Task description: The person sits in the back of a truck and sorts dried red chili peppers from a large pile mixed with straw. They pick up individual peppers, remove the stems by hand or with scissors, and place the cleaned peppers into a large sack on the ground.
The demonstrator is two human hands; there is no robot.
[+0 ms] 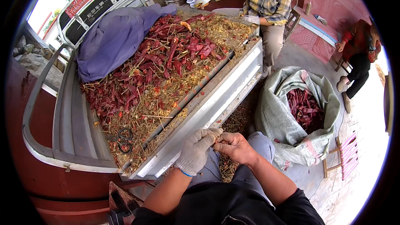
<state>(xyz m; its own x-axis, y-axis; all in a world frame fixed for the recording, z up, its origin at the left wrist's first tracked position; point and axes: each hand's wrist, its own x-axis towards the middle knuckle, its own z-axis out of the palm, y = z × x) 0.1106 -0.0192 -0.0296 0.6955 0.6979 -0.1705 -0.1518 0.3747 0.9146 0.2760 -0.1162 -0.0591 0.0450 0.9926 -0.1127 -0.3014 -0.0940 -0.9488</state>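
Observation:
My left hand (196, 150), in a knitted work glove with a blue cuff edge, meets my bare right hand (239, 148) above my lap. Their fingertips are pinched together on a small reddish-brown piece (216, 141), which looks like part of a dried chili and is mostly hidden by the fingers. In front of them is the white side edge (215, 106) of a truck bed. On the bed lies a heap of dried red chilies (150, 65) mixed with stems and yellow seeds. Black-handled scissors (124, 140) rest on the debris near the bed's corner.
To my right, a woven sack (268, 109) with a rolled rim holds dried chilies (304, 109). A purple cloth (115, 40) covers part of the heap. Across the bed sits a masked person in a plaid shirt (265, 1). Another person (359, 56) sits farther right, beyond a folding stool (348, 156).

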